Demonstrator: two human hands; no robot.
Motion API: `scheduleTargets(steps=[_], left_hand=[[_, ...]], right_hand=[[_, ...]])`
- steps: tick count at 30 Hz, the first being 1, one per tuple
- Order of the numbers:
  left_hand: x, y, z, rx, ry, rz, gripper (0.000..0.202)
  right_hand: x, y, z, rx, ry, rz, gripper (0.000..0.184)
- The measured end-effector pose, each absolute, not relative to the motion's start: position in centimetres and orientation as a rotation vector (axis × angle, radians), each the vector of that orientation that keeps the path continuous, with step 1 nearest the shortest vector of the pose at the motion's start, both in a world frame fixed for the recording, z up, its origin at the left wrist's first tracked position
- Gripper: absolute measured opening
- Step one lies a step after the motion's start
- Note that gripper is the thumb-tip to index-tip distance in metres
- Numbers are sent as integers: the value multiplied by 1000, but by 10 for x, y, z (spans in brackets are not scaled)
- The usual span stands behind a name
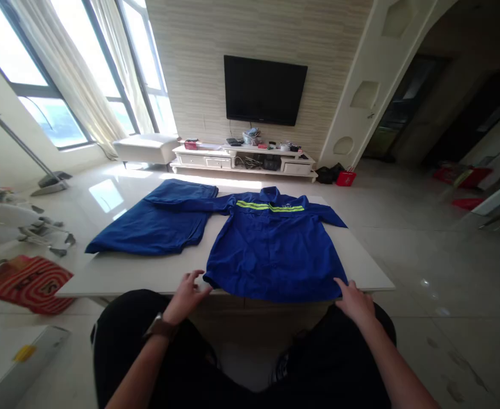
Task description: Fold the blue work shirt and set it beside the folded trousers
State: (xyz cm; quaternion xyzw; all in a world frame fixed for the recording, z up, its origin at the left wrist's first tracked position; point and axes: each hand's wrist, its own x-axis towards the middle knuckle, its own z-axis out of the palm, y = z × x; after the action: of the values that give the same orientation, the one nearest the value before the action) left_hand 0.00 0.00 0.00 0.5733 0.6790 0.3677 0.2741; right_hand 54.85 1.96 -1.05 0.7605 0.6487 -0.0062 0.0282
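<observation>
A blue work shirt (271,244) with a yellow-green reflective stripe lies spread flat on a white low table (148,272), collar away from me. My left hand (186,295) rests at the shirt's near left hem corner, fingers apart and touching the cloth. At the near right hem corner my right hand (354,301) lies with fingers spread on the table edge, touching the hem. Blue trousers (156,221) lie folded on the table to the left of the shirt. A watch sits on my left wrist.
A red patterned bag (24,281) lies on the floor at the left beside white objects. A TV (263,90) hangs over a white media console (241,159) straight ahead. A white bench (145,149) stands under the windows. Red items sit on the floor at the right.
</observation>
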Motion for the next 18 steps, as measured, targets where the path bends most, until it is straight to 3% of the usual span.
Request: scheduleTargets(steps=[5, 9, 13, 15, 18], left_hand=[[37, 43, -25, 1630, 1851, 994, 27], [16, 58, 6, 1406, 1755, 1135, 31], [-2, 66, 46, 1268, 1693, 1386, 35], [-8, 64, 59, 1313, 1723, 1476, 30], [-16, 49, 66, 1469, 1755, 1442, 23]], right_hand=[[568, 50, -3, 2405, 2238, -234, 37], [589, 68, 30, 2744, 2347, -534, 17], [595, 84, 71, 2960, 2448, -1326, 45], [595, 86, 84, 3025, 2433, -1684, 50], [597, 76, 92, 3118, 2452, -1630, 46]])
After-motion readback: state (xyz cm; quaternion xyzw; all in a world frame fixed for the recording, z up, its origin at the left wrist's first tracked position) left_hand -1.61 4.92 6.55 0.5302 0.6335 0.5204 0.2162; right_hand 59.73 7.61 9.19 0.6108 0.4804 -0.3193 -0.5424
